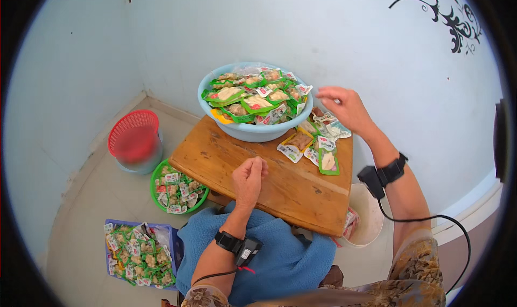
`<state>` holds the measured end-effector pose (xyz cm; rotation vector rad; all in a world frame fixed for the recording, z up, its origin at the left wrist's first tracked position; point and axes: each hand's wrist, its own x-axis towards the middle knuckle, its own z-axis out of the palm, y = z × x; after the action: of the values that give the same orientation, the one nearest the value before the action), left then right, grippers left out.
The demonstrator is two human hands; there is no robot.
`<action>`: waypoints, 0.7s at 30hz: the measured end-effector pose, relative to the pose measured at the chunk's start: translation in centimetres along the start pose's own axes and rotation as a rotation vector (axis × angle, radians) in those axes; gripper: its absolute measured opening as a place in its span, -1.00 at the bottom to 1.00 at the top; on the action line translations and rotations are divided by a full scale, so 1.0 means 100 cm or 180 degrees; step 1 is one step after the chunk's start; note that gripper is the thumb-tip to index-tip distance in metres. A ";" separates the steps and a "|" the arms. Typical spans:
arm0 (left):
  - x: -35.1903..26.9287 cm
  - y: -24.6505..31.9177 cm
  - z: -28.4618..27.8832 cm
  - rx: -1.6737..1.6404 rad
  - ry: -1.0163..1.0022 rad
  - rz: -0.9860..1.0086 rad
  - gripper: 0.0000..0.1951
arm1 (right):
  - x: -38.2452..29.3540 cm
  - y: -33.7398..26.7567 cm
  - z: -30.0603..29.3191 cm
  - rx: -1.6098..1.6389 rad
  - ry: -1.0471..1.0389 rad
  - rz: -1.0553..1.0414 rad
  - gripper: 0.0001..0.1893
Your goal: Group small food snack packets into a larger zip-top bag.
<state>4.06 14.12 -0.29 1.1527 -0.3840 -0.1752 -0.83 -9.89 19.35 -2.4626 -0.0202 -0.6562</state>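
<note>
My left hand (248,181) is curled into a loose fist over the front of a wooden table (226,153). Nothing shows in it. My right hand (345,107), empty with fingers bent and the thumb apart, hovers just right of a light blue plastic basin (258,132). Clear-fronted food packets (258,103) with green edges fill the basin in a heap. Below the right hand, several more packets lie loose on the table's right side. Among them are a yellow-edged packet (298,143) of brown pieces and a green-edged packet (328,157) with a pale piece.
Left of the table, a green basket (152,186) and a purple crate (175,246) hold more packets. A red basket (133,119) sits in a bluish bucket (141,169). A white bucket (369,226) stands at right. Blue fleece cloth (282,250) covers my lap. Walls (258,24) rise behind.
</note>
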 end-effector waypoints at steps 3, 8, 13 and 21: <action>-0.004 0.003 0.002 -0.0124 -0.0132 -0.0147 -0.68 | 0.069 0.003 0.028 -0.0216 -0.0315 -0.0394 -0.72; -0.001 0.003 -0.007 -0.0344 -0.0323 -0.0461 -0.66 | 0.169 -0.013 0.084 -0.0330 -0.0684 0.0020 -0.66; 0.004 0.012 -0.019 -0.0663 -0.0230 -0.0737 -0.64 | 0.233 0.015 0.148 -0.1091 -0.0561 -0.0218 -0.53; 0.010 0.016 -0.031 -0.1077 -0.0243 -0.0992 -0.64 | 0.276 0.045 0.206 -0.2075 -0.0894 -0.0333 -0.66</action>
<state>6.06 17.13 0.25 0.8665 -0.2281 -0.5377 33.41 -6.04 15.03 -3.1873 -0.0515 -0.3888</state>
